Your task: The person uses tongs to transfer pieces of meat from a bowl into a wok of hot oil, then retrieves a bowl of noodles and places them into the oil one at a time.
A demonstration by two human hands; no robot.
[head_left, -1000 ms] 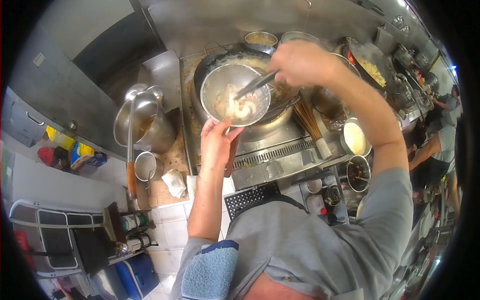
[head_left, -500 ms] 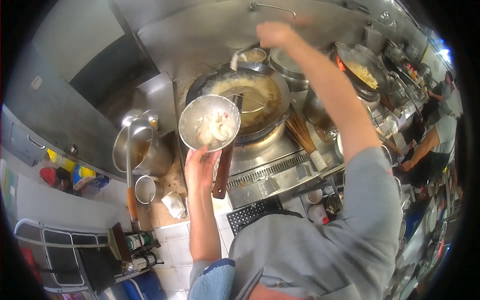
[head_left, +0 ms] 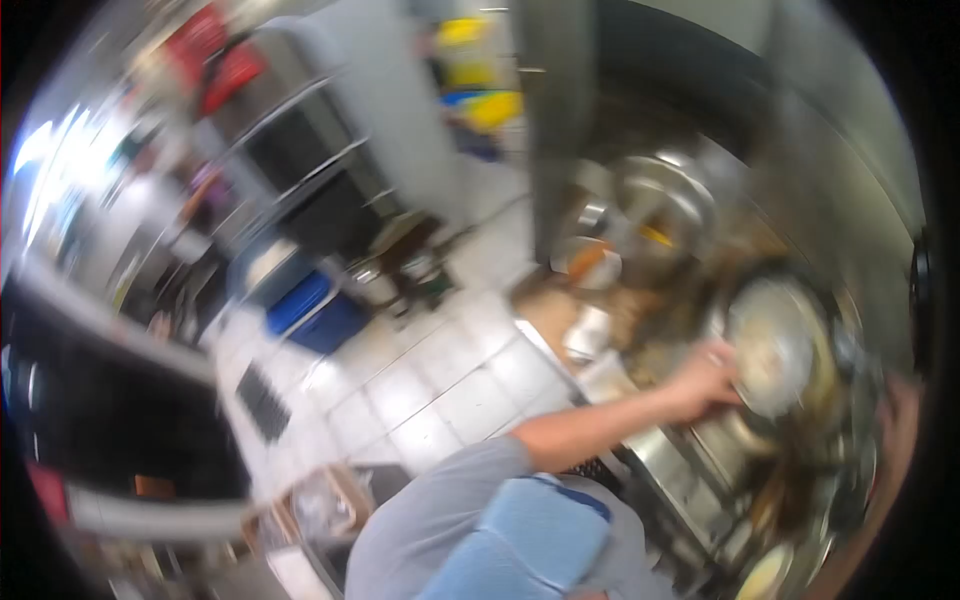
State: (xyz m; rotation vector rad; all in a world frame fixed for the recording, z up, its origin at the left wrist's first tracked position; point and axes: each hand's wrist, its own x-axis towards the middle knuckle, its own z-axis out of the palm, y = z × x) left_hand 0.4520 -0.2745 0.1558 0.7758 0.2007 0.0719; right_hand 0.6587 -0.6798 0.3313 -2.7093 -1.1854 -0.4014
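Note:
The picture is heavily motion-blurred. My left hand (head_left: 705,380) grips the rim of a round metal bowl (head_left: 775,345) that holds pale food, and keeps it over the dark wok (head_left: 830,400) at the right. My right forearm (head_left: 890,450) shows only as a blurred streak along the right edge. The right hand itself and whatever it holds cannot be made out.
Steel pots (head_left: 660,210) stand beside the stove at upper right. White floor tiles (head_left: 430,390) fill the middle, with a blue box (head_left: 315,310) and a black mat (head_left: 262,400) on them. A blue towel (head_left: 530,540) lies on my shoulder. Shelving (head_left: 300,160) stands at upper left.
The view has swung sharply to the left, so the stove now sits at the right edge. My left hand still holds the bowl. My raised right arm has dropped out of clear sight.

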